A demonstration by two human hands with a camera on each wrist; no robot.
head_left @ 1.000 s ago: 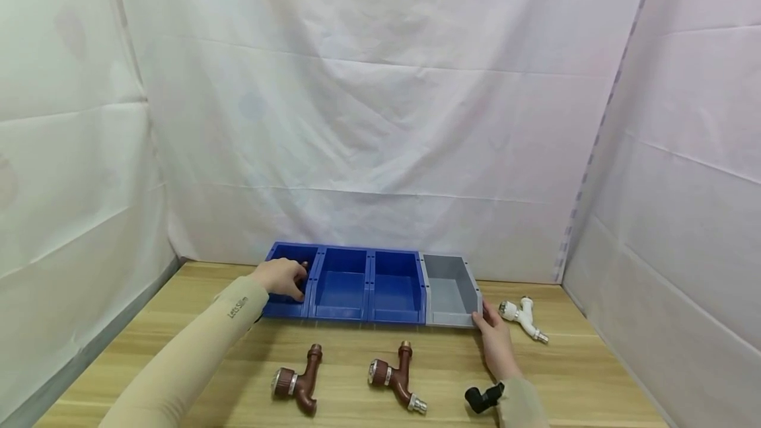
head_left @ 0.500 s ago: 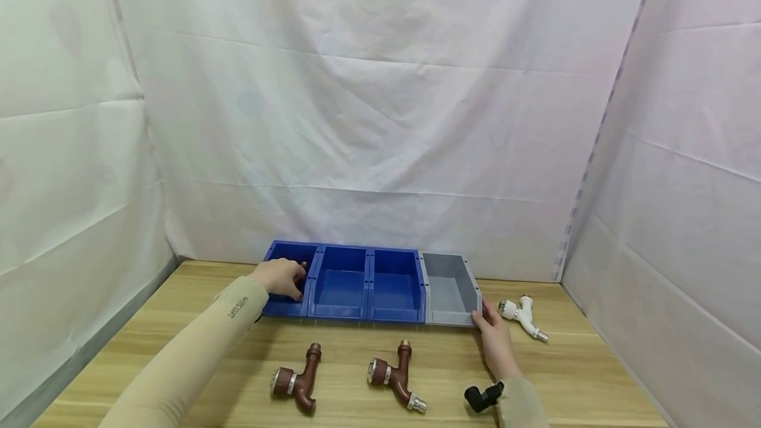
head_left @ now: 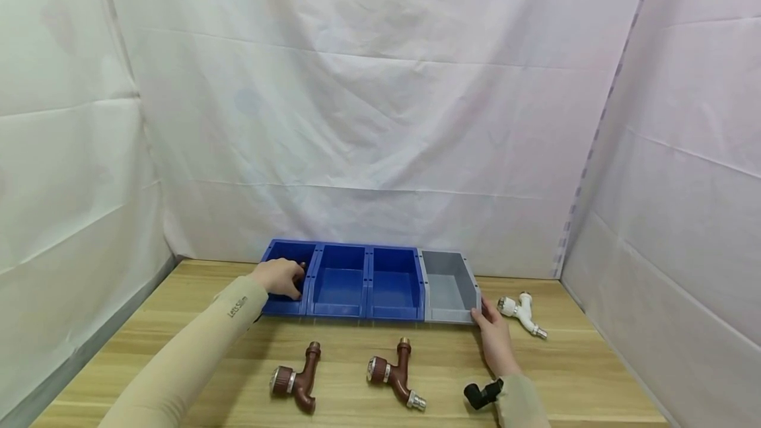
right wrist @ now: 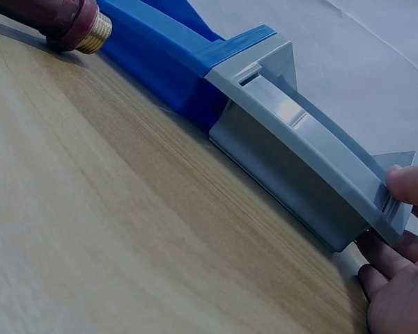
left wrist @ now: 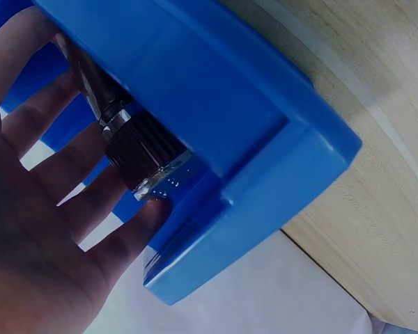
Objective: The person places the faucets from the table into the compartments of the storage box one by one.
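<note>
In the leftmost blue bin, my left hand grips a dark brown faucet. Seen from the left wrist, its ribbed knob and clear cap lie among my fingers; the bin wall hides part of it. My right hand pinches the front right corner of the grey bin, thumb on the rim and fingers against the outer side. Beside that hand lies a white faucet. Two brown faucets lie in front of the bins: one with a curved spout, another with a silver nozzle.
Two more blue bins stand between the leftmost one and the grey bin, all joined in a row. A black elbow-shaped piece is beside my right wrist. White cloth hangs behind the wooden table.
Both hands keep their places at the bins. The whole scene sits very slightly higher in the head view; nothing else visibly differs.
</note>
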